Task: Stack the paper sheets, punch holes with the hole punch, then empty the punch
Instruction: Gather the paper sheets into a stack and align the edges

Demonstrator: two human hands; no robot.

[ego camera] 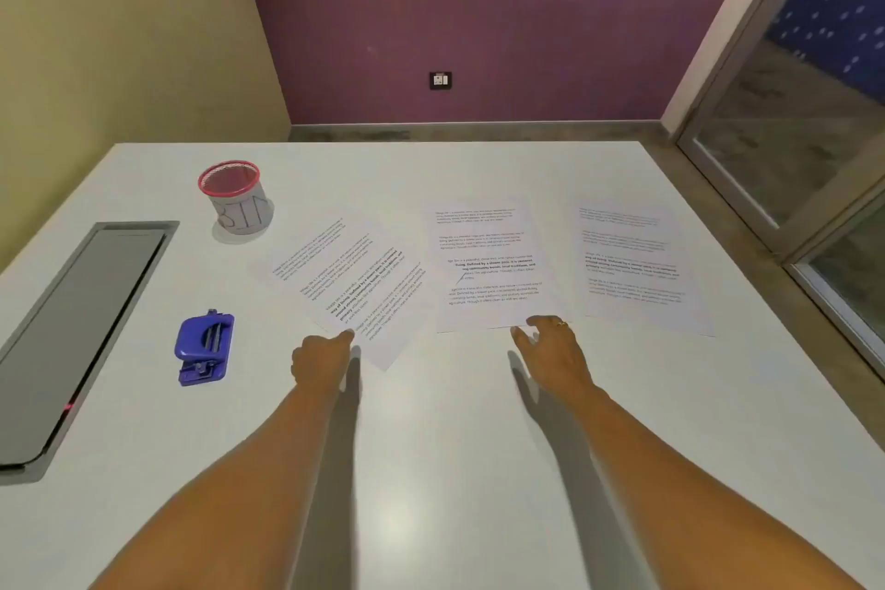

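You are reaching your left hand [320,357], fingers curled, and right hand [550,345], fingers spread, onto separate paper sheets [483,264] mid-frame, ready to gather them; the hole punch [205,346] is waiting lower left on the counter [431,470].

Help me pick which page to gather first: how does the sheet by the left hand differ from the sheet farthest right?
The left sheet lies turned at a clear slant; the right sheet lies nearly square to the table edge. The left hand touches the left sheet's near edge; no hand touches the right sheet. The left sheet lies nearer the hole punch. Both are white printed pages lying flat and separate.
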